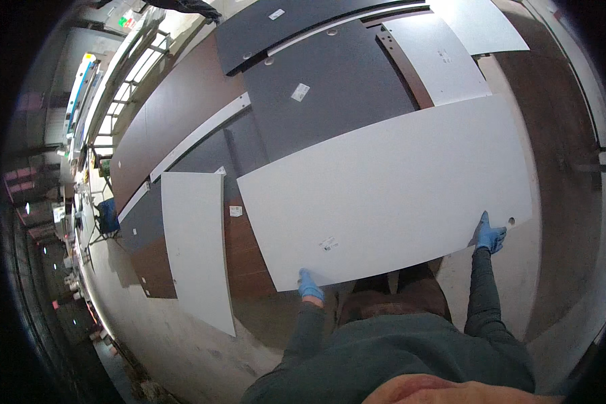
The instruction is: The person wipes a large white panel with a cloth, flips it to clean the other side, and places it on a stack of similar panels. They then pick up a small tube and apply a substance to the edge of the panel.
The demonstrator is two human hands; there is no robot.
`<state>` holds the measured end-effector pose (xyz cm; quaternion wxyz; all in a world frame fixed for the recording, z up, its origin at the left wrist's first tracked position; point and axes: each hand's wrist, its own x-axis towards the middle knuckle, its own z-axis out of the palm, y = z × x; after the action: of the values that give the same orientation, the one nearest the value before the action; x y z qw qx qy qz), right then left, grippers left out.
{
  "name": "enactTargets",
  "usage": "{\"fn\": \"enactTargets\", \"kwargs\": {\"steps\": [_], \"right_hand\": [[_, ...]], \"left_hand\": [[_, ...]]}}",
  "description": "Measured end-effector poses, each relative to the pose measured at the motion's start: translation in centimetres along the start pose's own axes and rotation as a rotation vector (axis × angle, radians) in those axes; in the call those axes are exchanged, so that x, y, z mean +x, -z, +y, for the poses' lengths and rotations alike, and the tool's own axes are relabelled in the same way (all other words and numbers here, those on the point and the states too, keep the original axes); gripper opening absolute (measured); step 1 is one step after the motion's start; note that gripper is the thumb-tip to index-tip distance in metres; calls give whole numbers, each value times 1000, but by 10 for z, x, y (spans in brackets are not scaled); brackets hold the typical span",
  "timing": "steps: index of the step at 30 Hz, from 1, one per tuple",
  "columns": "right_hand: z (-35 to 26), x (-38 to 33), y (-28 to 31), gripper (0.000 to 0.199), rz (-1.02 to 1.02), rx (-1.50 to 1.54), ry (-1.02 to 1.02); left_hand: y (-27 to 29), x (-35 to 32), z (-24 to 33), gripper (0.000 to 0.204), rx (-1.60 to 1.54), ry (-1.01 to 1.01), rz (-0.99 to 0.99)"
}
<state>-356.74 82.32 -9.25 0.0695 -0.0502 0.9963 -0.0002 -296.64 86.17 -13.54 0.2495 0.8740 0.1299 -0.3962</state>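
White panel (384, 182), floor (512, 289) along near edge (417, 262)

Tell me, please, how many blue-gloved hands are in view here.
2: the blue-gloved left hand on the near edge of the large white rectangular panel, by its left corner, and the blue-gloved right hand toward that edge's right end.

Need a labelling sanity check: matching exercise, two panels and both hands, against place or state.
1. Large white rectangular panel
2. Narrow white rectangular panel
3. Blue-gloved left hand
4. Blue-gloved right hand

A. Nearest the small round dark hole
B. Held at its near edge
C. By the large panel's near left corner
D. Left of both hands, untouched by them

Pairs: 1-B, 2-D, 3-C, 4-A
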Motion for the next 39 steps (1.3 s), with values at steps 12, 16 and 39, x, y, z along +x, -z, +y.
{"fn": "enactTargets", "kwargs": {"steps": [12, 16, 39], "right_hand": [[-72, 11, 3, 125, 30, -193, 187], [-100, 9, 13, 125, -103, -87, 290], [-151, -3, 11, 124, -55, 2, 317]], "left_hand": [[-36, -98, 71, 93, 535, -198, 166], [-57, -94, 91, 96, 526, -270, 293], [-109, -71, 138, 129, 572, -352, 508]]}}
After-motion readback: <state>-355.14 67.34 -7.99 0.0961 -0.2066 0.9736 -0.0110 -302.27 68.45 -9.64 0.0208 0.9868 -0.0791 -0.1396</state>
